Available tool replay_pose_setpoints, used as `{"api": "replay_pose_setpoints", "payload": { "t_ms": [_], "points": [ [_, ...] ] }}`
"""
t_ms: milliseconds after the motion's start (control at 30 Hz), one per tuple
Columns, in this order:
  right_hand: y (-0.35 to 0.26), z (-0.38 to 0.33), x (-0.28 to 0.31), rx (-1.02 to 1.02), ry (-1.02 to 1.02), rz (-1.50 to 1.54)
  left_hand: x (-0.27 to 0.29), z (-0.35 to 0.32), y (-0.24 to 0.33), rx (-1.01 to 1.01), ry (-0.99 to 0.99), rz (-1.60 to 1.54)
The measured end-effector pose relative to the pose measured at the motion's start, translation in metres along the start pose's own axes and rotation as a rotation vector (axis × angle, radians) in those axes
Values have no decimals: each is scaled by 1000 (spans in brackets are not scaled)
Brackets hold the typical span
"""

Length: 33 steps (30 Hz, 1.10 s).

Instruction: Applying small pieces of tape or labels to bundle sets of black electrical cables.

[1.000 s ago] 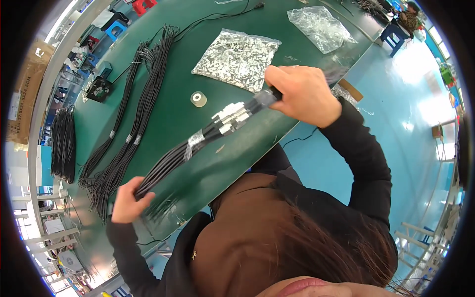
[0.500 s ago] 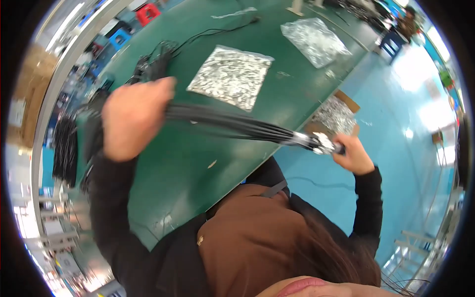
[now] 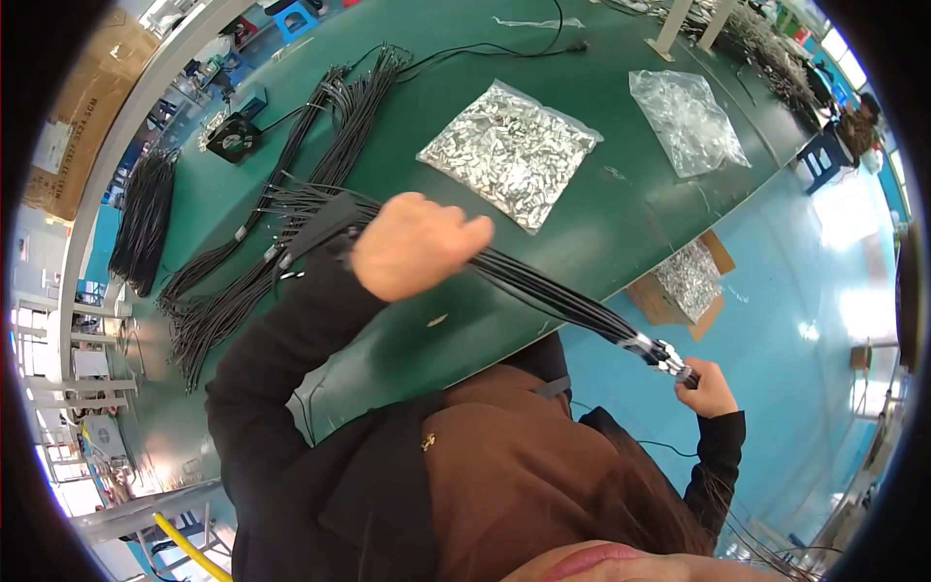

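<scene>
A bundle of black cables (image 3: 562, 299) is stretched slantwise in front of me, over the table's near edge. My left hand (image 3: 417, 244) is closed around it, knuckles up, and behind the fist loose cable ends (image 3: 301, 202) fan out to the left. My right hand (image 3: 710, 390) grips the other end, beyond the table edge. Just inside the right fingers, shiny silvery metal pieces (image 3: 667, 359) sit on the cables. Left of my left hand, more black cable bundles (image 3: 335, 126) lie on the table, partly covered by my arm.
On the green table (image 3: 388, 354) lie a bag of small silvery parts (image 3: 514, 150), a clear plastic bag (image 3: 689, 121), another cable bundle (image 3: 145, 223) and a small black device (image 3: 233, 139). On the floor stands a cardboard box (image 3: 659, 303) of silvery pieces. A person (image 3: 855, 136) sits far right.
My left hand has moved right along the bundle, toward the right hand. The right hand sits lower in the picture. The view has shifted, showing more of the table's left side.
</scene>
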State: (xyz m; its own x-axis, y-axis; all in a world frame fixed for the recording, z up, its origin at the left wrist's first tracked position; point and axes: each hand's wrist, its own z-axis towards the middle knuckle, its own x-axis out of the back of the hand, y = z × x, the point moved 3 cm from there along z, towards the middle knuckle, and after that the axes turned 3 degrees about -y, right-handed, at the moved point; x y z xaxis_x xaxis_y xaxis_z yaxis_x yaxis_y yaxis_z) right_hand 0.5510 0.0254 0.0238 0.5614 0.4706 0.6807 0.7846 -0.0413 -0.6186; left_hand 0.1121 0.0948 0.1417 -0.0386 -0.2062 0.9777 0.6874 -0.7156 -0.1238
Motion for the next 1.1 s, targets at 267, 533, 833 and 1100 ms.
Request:
{"api": "replay_pose_setpoints", "payload": {
  "t_ms": [267, 533, 833, 1100],
  "points": [
    [-61, 30, 13, 337, -497, -81, 48, -114, -16, 421, 1, 159],
    [-212, 84, -14, 62, -1079, 92, 206, -353, 98, 1160, -74, 667],
    [-491, -45, -279, 1393, -1296, 100, 339, -619, 304, 2285, -98, 1754],
    [-567, -126, -560, 1286, -1351, 122, 134, -720, 205, 2218, 1331, 476]
  ]
}}
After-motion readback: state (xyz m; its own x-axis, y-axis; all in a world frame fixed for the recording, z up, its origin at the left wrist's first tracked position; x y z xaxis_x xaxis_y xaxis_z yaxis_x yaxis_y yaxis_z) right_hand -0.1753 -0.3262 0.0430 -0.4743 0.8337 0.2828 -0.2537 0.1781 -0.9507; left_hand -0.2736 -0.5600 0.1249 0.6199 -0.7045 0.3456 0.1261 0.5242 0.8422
